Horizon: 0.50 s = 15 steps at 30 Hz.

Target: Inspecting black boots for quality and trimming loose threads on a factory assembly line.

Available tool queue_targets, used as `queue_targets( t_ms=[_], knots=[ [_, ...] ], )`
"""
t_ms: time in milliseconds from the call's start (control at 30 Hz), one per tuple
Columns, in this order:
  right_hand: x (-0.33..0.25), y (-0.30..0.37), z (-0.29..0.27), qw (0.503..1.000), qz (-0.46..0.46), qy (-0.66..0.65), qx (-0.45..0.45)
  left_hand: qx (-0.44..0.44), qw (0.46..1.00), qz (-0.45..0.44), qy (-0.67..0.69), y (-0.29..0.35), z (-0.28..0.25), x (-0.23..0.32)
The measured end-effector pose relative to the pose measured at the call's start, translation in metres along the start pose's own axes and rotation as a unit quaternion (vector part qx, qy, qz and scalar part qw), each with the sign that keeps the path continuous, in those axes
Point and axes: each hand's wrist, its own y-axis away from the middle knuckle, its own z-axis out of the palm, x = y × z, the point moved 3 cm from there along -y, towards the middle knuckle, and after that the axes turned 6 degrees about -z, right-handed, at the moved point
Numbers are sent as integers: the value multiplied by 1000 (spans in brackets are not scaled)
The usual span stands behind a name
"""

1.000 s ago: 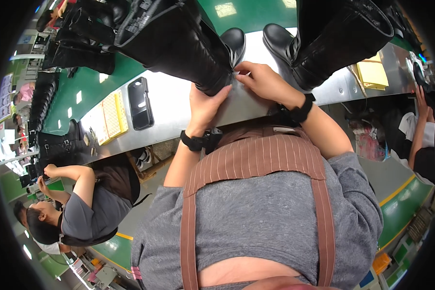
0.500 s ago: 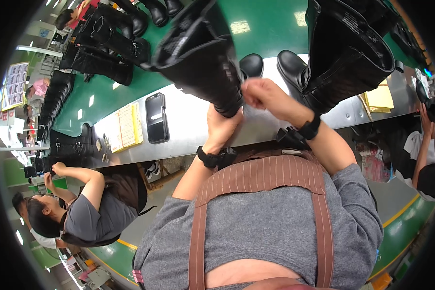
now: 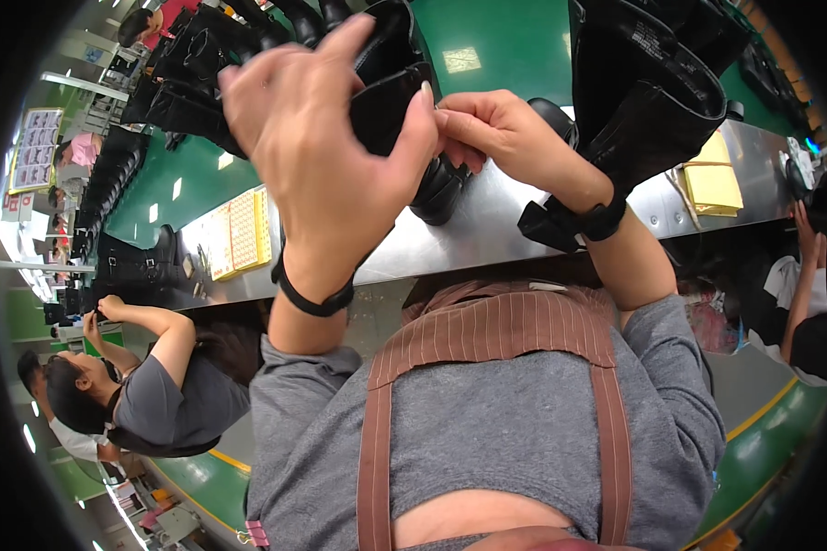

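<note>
A tall black boot point(image 3: 386, 101) stands in front of me on the bench, its open top partly hidden by my left hand point(image 3: 317, 151). That hand is raised over the near side of the shaft, fingers apart and thumb stretched toward the boot's rim. Just right of the thumb tip, my right hand point(image 3: 519, 147) is closed in a pinch beside the shaft. Whatever lies between those fingertips is too small to make out. To the right stands a second black boot point(image 3: 639, 129), its shaft leaning and its lining showing.
A metal bench edge point(image 3: 386, 262) runs before me, beside a green surface point(image 3: 487, 55). Left lie yellow-edged label sheets point(image 3: 245, 234); right, a yellow pad point(image 3: 712, 184). More black boots point(image 3: 138, 262) stand at left. A co-worker point(image 3: 170, 376) works at left, another person's arm point(image 3: 804, 257) at right.
My left hand has left the boot's lower shaft and risen to its top, its fingers spreading. My right hand has shifted slightly up. The boot stands more upright, and the phone is now hidden.
</note>
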Motion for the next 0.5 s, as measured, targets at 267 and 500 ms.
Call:
queue_targets(
  t_ms=[267,500],
  knots=[
    [-7,1,-8,1000,19,21,13,127,989,-43,69,14,22,-3],
    [-9,3,-9,999,34,-32,-13,-238,838,-338,355,159,99,-43]
  ],
)
